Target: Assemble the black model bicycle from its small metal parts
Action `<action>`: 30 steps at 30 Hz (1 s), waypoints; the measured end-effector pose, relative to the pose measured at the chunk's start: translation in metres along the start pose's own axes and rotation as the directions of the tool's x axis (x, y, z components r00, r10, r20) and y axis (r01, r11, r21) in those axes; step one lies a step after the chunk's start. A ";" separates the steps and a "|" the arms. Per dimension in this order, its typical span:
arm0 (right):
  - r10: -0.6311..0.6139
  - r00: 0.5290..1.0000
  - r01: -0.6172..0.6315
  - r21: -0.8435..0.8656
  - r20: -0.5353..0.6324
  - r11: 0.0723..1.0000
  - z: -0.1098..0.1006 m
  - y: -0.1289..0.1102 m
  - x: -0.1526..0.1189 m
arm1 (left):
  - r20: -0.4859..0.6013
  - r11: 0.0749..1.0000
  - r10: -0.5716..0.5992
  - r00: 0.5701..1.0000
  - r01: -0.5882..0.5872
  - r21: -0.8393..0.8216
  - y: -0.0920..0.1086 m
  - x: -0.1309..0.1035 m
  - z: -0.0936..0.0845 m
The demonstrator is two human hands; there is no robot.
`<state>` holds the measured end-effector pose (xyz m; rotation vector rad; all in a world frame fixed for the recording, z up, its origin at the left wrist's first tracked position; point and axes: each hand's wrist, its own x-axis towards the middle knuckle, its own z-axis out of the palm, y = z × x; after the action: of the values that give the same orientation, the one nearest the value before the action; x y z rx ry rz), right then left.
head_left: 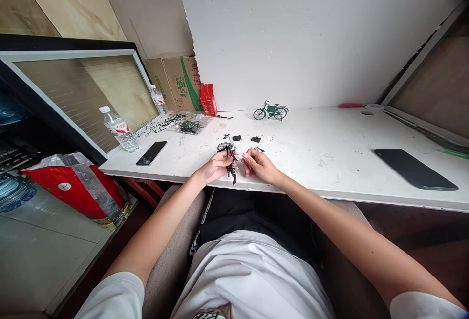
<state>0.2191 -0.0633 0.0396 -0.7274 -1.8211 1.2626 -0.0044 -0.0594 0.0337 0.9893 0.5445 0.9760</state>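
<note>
My left hand (215, 168) is closed around a black model bicycle frame (233, 170), held near the table's front edge. Close beside it, my right hand (257, 165) has its fingers pinched together; whatever they hold, if anything, is too small to name. Just beyond my left hand lies a black model wheel (224, 146) with other thin parts. Two small black pieces, one a flat block (237, 138) and the other a dark part (255, 139), rest farther back. Near my right fingertips are short black bits (259, 149).
A finished-looking green model bicycle (271, 111) stands by the white board. To the left are a bag of parts (190, 126), black sprues (164, 122), a phone (151, 153) and two water bottles (122, 131). A dark flat device (415, 169) lies at right.
</note>
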 end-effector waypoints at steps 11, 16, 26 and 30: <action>-0.025 1.000 0.024 0.049 0.005 0.998 -0.003 0.007 0.001 | -0.003 1.000 0.008 1.000 -0.008 -0.021 0.000 0.001 -0.002; -0.013 1.000 0.012 0.032 0.005 0.999 -0.003 0.005 0.001 | -0.002 1.000 0.005 1.000 -0.005 -0.021 0.001 0.000 0.001; 0.007 0.999 -0.008 0.010 0.038 1.000 -0.004 0.002 0.000 | 0.051 1.000 0.008 0.999 -0.008 -0.008 -0.001 0.001 -0.005; 0.009 0.999 -0.010 0.013 0.040 1.000 -0.004 0.003 0.000 | 0.047 1.000 0.002 0.999 -0.001 -0.008 0.000 0.000 -0.004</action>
<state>0.2223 -0.0602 0.0381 -0.7093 -1.8421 1.3027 -0.0073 -0.0577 0.0319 1.0029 0.5007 0.9535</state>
